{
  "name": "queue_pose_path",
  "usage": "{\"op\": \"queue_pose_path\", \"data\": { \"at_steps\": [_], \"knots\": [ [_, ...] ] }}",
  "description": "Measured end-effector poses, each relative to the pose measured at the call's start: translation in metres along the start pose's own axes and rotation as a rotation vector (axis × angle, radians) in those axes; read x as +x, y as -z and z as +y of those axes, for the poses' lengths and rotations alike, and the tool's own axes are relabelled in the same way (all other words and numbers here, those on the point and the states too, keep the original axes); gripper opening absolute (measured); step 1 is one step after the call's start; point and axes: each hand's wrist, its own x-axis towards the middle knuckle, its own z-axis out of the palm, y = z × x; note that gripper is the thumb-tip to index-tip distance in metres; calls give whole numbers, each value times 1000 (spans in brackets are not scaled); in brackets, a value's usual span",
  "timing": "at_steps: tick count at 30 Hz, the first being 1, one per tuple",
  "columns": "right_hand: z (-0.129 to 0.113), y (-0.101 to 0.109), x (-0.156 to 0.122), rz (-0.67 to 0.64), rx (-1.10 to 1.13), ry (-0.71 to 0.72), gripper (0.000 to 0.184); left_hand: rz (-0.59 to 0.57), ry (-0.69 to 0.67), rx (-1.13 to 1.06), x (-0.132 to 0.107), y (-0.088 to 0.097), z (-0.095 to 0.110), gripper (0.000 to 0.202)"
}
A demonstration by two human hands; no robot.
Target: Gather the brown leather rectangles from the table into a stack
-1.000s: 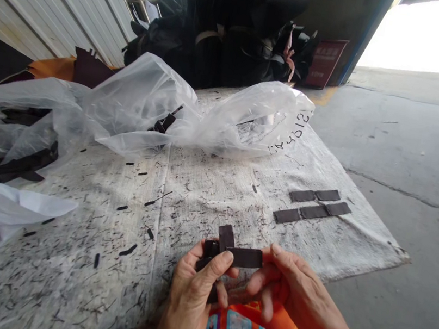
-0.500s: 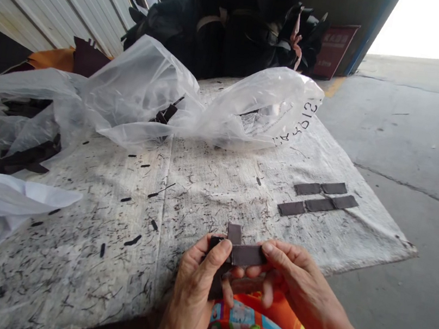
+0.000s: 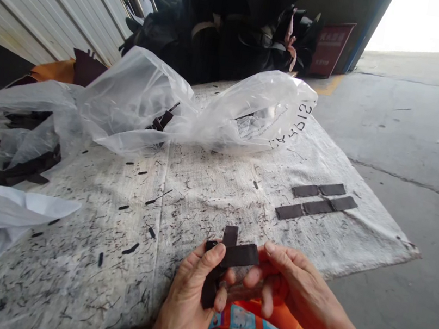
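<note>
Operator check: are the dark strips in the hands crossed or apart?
Crossed: one dark strip lies across a second strip, forming a cross, with the left hand's thumb pressing where they meet.

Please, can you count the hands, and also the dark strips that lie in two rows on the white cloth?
Hands: 2
Dark strips in rows on the white cloth: 5
Total: 7

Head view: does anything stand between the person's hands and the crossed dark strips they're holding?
Nothing visible does. The left hand presses its thumb directly on the crossed dark strips, and the right hand closes on their right end.
</note>
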Motion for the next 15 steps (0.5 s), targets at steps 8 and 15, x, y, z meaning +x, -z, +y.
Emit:
{"op": "queue_pose_path", "data": {
  "at_steps": [8,15],
  "knots": [
    [5,1,3,-61,13,-1,32,57,77,2,0,2,2,30],
    [8,7,10,-75,32,-87,35,-172,-18,117,12,-25,32,34]
  ]
}}
